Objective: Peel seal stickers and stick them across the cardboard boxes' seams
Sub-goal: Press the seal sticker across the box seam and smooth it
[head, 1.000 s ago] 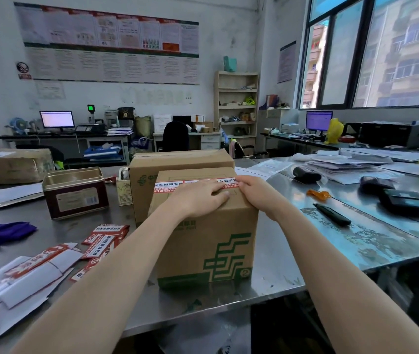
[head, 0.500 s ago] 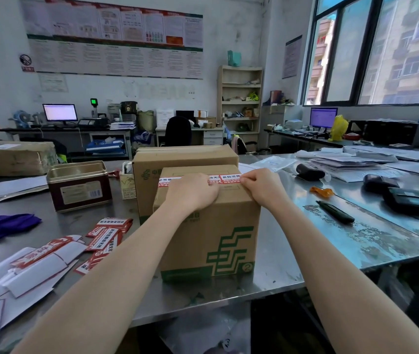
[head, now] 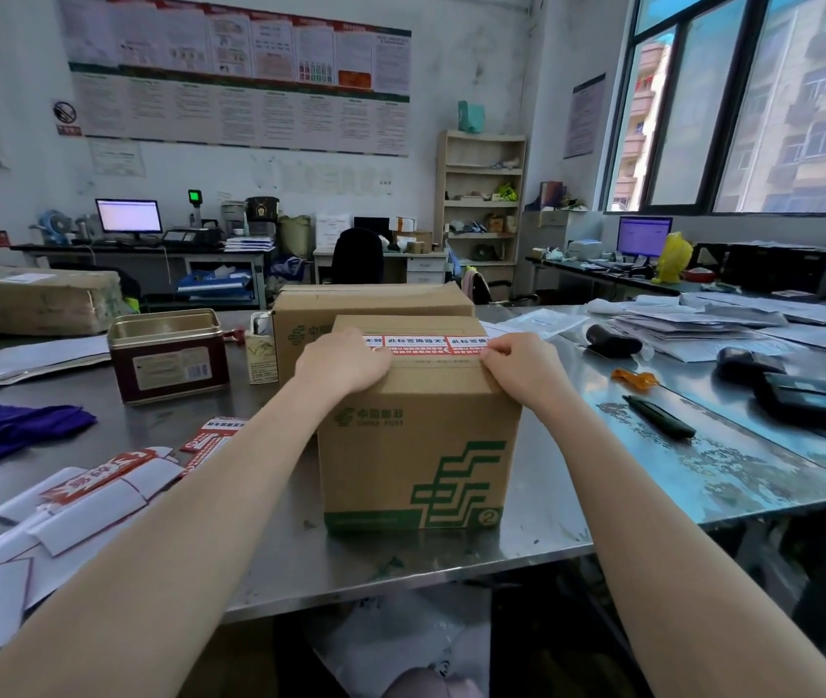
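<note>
Mid-frame: I see both hands have slid apart, left hand (head: 345, 362) flat, right hand (head: 514, 357) pinching the seal sticker (head: 423, 345) end on the front box (head: 418, 430); nearly stuck.

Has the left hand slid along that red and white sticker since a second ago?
Yes. The left hand has slid leftward along the seal sticker on the front box, uncovering more sticker.

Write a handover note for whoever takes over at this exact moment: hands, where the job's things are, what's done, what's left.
Left hand: flat on the front box, pressing the seal sticker.
Right hand: fingertips pinching the sticker's right end at the box edge.
Sticker lies across the front box's top, nearly laid.
Rear box: no sticker visible on it.
Spare stickers and peeled backings lie on the table, left.
Left: smooth down the right end, then seal the rear box.
</note>
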